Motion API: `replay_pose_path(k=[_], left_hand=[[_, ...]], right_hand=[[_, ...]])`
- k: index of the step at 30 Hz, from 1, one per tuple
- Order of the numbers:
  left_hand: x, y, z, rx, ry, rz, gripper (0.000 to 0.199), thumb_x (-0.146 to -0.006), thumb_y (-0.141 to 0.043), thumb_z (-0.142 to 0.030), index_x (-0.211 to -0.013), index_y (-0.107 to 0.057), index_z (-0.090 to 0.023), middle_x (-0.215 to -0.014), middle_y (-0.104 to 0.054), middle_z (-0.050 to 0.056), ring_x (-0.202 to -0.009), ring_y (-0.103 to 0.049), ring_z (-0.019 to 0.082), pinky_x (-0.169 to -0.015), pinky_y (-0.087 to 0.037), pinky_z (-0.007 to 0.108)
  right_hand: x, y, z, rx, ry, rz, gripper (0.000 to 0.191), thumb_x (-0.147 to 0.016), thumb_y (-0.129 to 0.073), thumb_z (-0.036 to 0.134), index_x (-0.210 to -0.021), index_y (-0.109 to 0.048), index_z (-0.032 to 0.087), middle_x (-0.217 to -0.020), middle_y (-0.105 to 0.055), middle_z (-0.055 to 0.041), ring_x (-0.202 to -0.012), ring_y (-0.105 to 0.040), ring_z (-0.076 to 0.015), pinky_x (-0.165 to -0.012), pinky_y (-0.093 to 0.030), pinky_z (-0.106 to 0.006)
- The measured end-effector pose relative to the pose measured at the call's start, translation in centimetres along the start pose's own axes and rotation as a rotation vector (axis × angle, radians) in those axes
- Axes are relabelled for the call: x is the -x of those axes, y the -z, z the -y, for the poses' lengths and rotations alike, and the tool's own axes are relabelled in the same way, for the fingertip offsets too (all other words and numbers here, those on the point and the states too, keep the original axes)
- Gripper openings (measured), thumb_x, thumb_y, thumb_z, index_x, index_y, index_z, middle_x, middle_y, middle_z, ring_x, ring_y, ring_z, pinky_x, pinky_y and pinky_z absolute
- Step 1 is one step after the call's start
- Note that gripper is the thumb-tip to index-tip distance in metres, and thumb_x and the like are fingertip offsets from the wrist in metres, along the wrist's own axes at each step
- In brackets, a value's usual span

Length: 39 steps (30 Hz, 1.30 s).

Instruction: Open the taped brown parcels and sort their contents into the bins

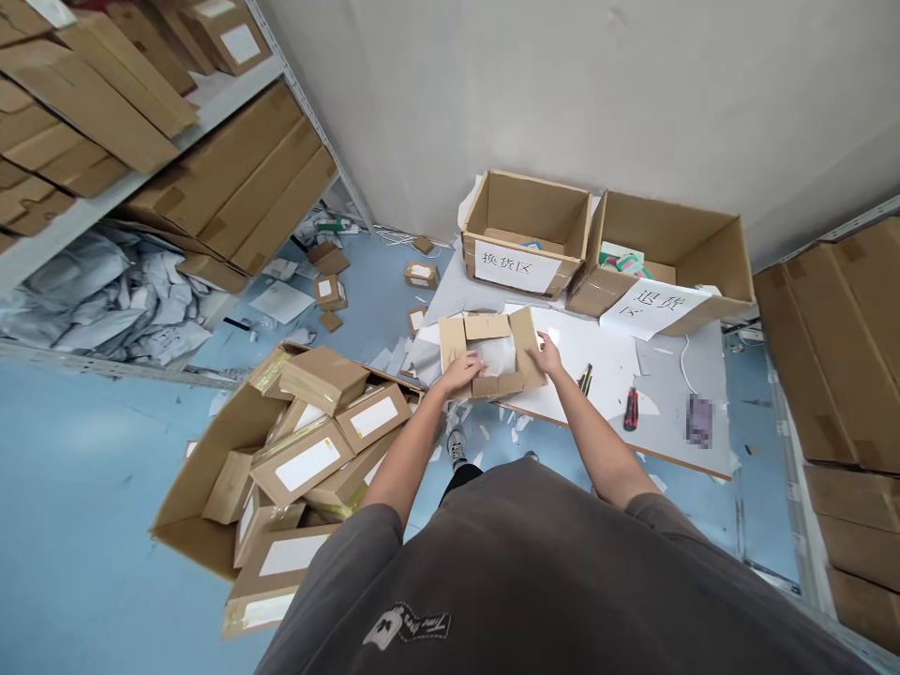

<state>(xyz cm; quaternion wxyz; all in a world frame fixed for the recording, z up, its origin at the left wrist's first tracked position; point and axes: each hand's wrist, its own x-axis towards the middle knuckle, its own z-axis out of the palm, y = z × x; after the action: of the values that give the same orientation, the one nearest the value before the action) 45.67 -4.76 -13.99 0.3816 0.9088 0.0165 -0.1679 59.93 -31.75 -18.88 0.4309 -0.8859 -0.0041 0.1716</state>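
A small cardboard box with its flaps folded out stands at the near left edge of the table. Whitish, see-through material, perhaps a plastic bag, shows inside it. My left hand lies over the left flap and near corner, its fingers stretched toward the opening. On the other side, my right hand grips the outer edge of the right flap. To the right of the box lie a yellow-and-black utility knife and a red-and-black utility knife.
Two large labelled cartons, a left one and a right one, stand at the table's back. A big carton full of taped parcels is on the floor at left. Shelves and stacked boxes flank the area. Paper scraps litter the floor.
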Motion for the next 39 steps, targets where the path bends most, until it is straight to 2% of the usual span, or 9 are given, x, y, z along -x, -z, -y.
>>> replay_pose_path(k=[4,7,12,15,21,25,28,30,39], left_hand=[[1.0,-0.4,-0.1,0.019,0.003,0.03,0.039,-0.103,-0.056,-0.042,-0.076,-0.078,-0.026,-0.107,-0.085,0.004,-0.143,-0.065,0.031,-0.139,-0.004,0.067],[1.9,-0.9,-0.1,-0.053,-0.005,-0.013,0.03,-0.095,-0.073,-0.054,-0.092,-0.083,-0.026,-0.116,-0.084,0.007,-0.139,-0.066,0.034,-0.138,-0.009,0.068],[2.9,-3.8,-1.6,-0.359,-0.045,0.02,0.091,-0.063,-0.101,-0.065,-0.143,-0.073,-0.029,-0.166,-0.057,0.016,-0.163,-0.036,0.049,-0.135,-0.01,0.075],[3.6,-6.4,-2.6,-0.509,0.001,-0.028,0.096,-0.068,-0.101,-0.059,-0.152,-0.067,-0.028,-0.175,-0.043,0.02,-0.167,-0.024,0.052,-0.132,-0.007,0.081],[4.0,-8.6,-1.8,-0.566,-0.005,-0.022,0.023,-0.099,-0.076,-0.045,-0.111,-0.085,-0.028,-0.152,-0.068,0.014,-0.164,-0.036,0.044,-0.132,-0.007,0.082],[3.5,-8.6,-1.4,-0.541,-0.023,-0.054,0.015,-0.098,-0.076,-0.042,-0.103,-0.085,-0.031,-0.143,-0.072,0.012,-0.163,-0.036,0.042,-0.132,-0.006,0.081],[3.4,-8.9,-1.3,-0.532,-0.01,-0.045,0.017,-0.098,-0.077,-0.042,-0.104,-0.086,-0.029,-0.137,-0.073,0.014,-0.16,-0.039,0.043,-0.133,-0.003,0.079],[3.5,-9.0,-1.2,-0.53,-0.006,-0.04,0.02,-0.098,-0.078,-0.043,-0.105,-0.086,-0.026,-0.134,-0.074,0.015,-0.159,-0.04,0.044,-0.134,-0.003,0.078],[4.2,-9.4,-1.0,-0.45,-0.077,-0.096,0.018,-0.096,-0.08,-0.036,-0.109,-0.085,-0.025,-0.146,-0.069,0.017,-0.162,-0.035,0.047,-0.134,-0.004,0.079]], right_hand=[[1.0,-1.0,-2.1,0.06,-0.084,-0.02,0.067,-0.096,-0.068,0.054,-0.151,-0.062,0.016,-0.122,-0.08,-0.0171,-0.12,-0.073,-0.0347,-0.11,-0.055,-0.048],[2.2,-4.0,-2.6,-0.009,-0.138,0.016,0.056,-0.106,-0.051,0.058,-0.143,-0.066,0.019,-0.128,-0.079,-0.0158,-0.125,-0.072,-0.0324,-0.113,-0.054,-0.048],[3.2,-7.2,-2.7,-0.096,-0.275,0.05,0.055,-0.114,-0.036,0.053,-0.128,-0.072,0.013,-0.129,-0.079,-0.0182,-0.12,-0.074,-0.0294,-0.107,-0.058,-0.041],[2.9,-6.2,-2.5,-0.074,-0.292,0.034,0.055,-0.112,-0.042,0.053,-0.136,-0.069,0.011,-0.13,-0.077,-0.0212,-0.122,-0.073,-0.0326,-0.107,-0.058,-0.043],[1.7,-2.3,1.1,0.307,0.114,-0.193,0.057,-0.098,-0.057,0.022,-0.154,-0.062,0.012,-0.15,-0.062,-0.0232,-0.144,-0.053,-0.0386,-0.122,-0.046,-0.053],[1.2,-4.0,5.5,0.412,0.483,0.002,0.046,-0.097,-0.051,0.011,-0.137,-0.074,0.014,-0.14,-0.07,-0.0199,-0.138,-0.057,-0.0345,-0.121,-0.047,-0.048],[1.1,-6.6,7.3,0.526,0.489,0.34,0.036,-0.094,-0.06,0.013,-0.124,-0.079,0.014,-0.122,-0.078,-0.0197,-0.123,-0.067,-0.0353,-0.115,-0.052,-0.047],[1.1,-7.7,7.5,0.568,0.461,0.407,0.039,-0.089,-0.063,0.011,-0.124,-0.079,0.011,-0.124,-0.078,-0.0213,-0.126,-0.067,-0.0367,-0.116,-0.052,-0.049],[-4.2,-6.4,8.5,0.341,0.576,0.146,0.076,-0.089,-0.053,0.009,-0.164,-0.055,0.009,-0.174,-0.047,-0.0147,-0.166,-0.034,-0.0308,-0.139,-0.027,-0.055]])
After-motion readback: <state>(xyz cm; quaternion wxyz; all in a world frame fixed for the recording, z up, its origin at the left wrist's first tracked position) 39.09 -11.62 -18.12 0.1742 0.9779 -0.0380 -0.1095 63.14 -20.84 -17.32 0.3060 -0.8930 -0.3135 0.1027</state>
